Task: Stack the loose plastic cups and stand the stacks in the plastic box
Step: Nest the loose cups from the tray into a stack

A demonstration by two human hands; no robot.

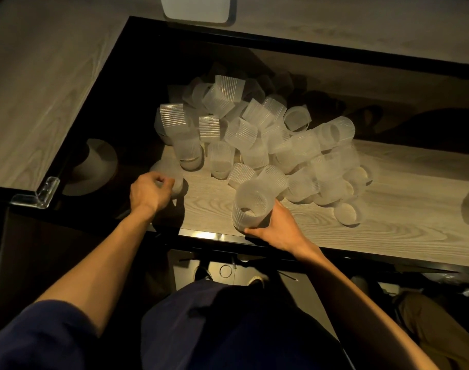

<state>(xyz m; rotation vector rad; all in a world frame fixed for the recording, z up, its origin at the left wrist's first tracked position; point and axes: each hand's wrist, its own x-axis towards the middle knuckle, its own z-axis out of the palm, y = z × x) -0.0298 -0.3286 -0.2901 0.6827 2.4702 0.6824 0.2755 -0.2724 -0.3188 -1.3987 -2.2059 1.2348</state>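
Two cups in hand, the heap hardly begun

Two loose cups were being gathered at the near edge of the table (388,236). One ribbed cup (250,206), frosted and translucent, was held upright by the right hand (278,228), fingers curled round its base. A second cup (176,182) was gripped by the left hand (150,192) towards the near left corner. Nesting one into the other was judged the next move, mouths aligned. The pile (268,140) lay mid-table, and the plastic box (198,9) stood beyond the far edge

You will find no legible text, label, brand, number or sign on any surface or object in this view.
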